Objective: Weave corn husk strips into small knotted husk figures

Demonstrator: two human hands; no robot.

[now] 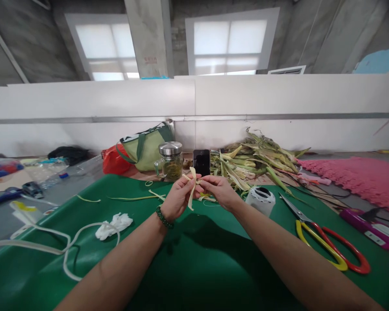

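Pale strips of corn husk (pixel 192 196) cross one another between my two hands, above the green mat. My left hand (pixel 179 195), with a beaded bracelet at its wrist, pinches the strips where they cross. From the right, my right hand (pixel 221 190) pinches the same piece with thumb and forefinger. The fingertips of both hands nearly meet, so the exact crossing is partly hidden. Just behind them stands a dark phone (pixel 201 162). A glass jar (pixel 172 166) with a metal lid is to its left. Loose husk strips (pixel 136 198) lie on the mat.
Large scissors (pixel 314 229) with red and yellow handles lie at the right, near a white roll (pixel 261 200). A heap of corn husks (pixel 256 157) sits behind. White cable (pixel 68 242) and crumpled tissue (pixel 114 226) are at the left, on the green mat (pixel 201 276).
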